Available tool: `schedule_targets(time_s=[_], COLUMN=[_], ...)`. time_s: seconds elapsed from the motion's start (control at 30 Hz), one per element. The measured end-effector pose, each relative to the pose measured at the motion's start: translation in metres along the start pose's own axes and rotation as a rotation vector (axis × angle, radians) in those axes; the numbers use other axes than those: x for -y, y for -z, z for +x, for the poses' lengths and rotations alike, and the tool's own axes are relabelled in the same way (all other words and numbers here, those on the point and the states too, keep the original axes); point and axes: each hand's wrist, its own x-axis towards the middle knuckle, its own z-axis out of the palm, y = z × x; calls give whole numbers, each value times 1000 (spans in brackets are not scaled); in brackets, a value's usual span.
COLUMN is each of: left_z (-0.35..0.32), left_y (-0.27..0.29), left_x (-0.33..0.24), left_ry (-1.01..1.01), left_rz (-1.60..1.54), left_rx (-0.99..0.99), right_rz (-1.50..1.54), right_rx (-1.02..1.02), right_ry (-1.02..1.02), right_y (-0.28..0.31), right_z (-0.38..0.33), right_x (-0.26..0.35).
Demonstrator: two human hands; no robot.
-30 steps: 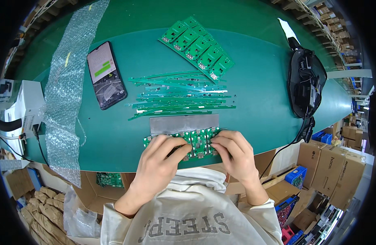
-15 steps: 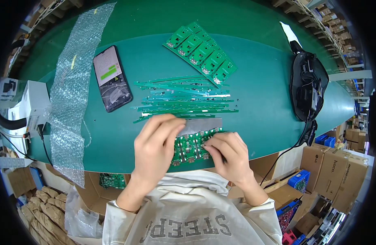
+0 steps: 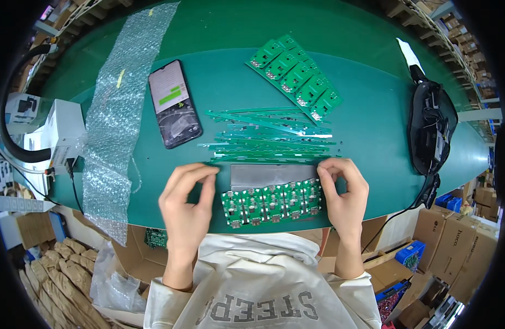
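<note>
A panel of joined green circuit boards (image 3: 272, 204), with metal connectors along its edges, lies flat at the table's near edge. My left hand (image 3: 185, 203) is beside the panel's left end, apart from it, with thumb and fingertips drawn together. My right hand (image 3: 348, 192) is curled in a similar pinch by the panel's upper right corner; whether it touches the board I cannot tell. Anything between either hand's fingertips is hidden. Behind the panel lies a flat grey metal bar (image 3: 271, 175). Thin green board strips (image 3: 263, 147) are heaped just beyond it, close to both hands' fingertips.
Farther back lies a stack of green board panels (image 3: 296, 77). A phone (image 3: 174, 104) and a bubble-wrap strip (image 3: 118, 104) are on the left, near a white box (image 3: 69, 131). A black cabled case (image 3: 430, 129) sits right. Cardboard boxes (image 3: 455, 241) stand below the table.
Both hands have moved off the panel and spread apart, the left leftward and the right rightward. The whole board row now shows. The view has shifted, so everything appears farther right.
</note>
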Motion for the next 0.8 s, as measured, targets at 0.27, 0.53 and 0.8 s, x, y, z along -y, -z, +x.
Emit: schedule_targets(time_s=[0.27, 0.53, 0.8], left_z=[21, -9, 8], left_y=[-27, 0, -2], left_x=[-17, -6, -17], left_ry=[-216, 64, 42], left_rz=[-50, -8, -76], left_rx=[19, 229, 98], right_rz=[-121, -105, 61], right_rx=[29, 53, -92], right_ry=[113, -217, -184], right_y=[-5, 6, -2], right_z=[18, -30, -18], right_x=[16, 21, 20])
